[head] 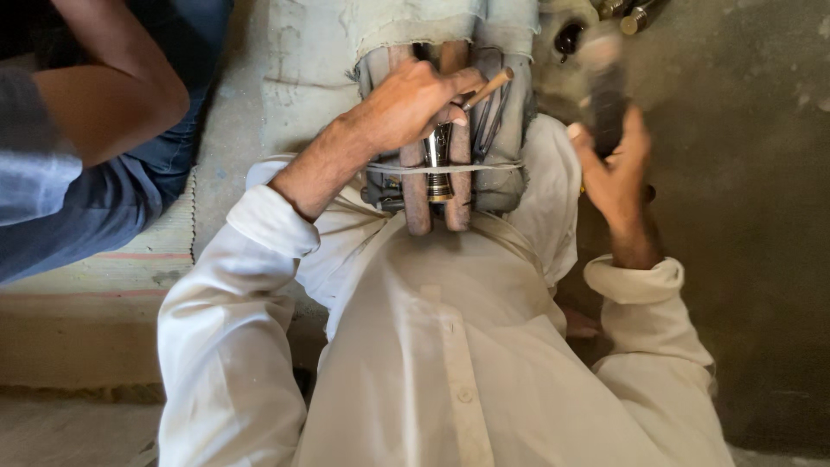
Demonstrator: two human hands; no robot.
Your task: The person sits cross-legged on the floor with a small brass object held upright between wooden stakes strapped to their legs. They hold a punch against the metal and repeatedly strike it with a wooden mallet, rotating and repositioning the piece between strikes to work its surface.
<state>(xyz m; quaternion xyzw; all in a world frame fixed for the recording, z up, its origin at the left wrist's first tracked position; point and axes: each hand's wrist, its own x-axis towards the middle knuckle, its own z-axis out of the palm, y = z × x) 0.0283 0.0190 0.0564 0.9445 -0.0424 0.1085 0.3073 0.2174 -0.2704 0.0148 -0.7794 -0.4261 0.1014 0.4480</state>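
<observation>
Pressing down from above, the left hand (406, 104) closes its grip around a thin wooden-handled punch (486, 88), whose handle sticks out to the right between the fingers. The tool's tip is hidden behind the hand, over a shiny metal cylinder (438, 160). That cylinder stands clamped between two upright wooden strips (415, 203), wrapped in grey cloth padding (510, 130) and bound with a cord, held at the person's lap on the concrete floor (743, 216). The right hand (618, 164) is raised to the right, its grip shut on a dark hammer (605, 91), blurred. At the floor's upper left edge, another person's bent arm (104, 95) and blue trousers show.
</observation>
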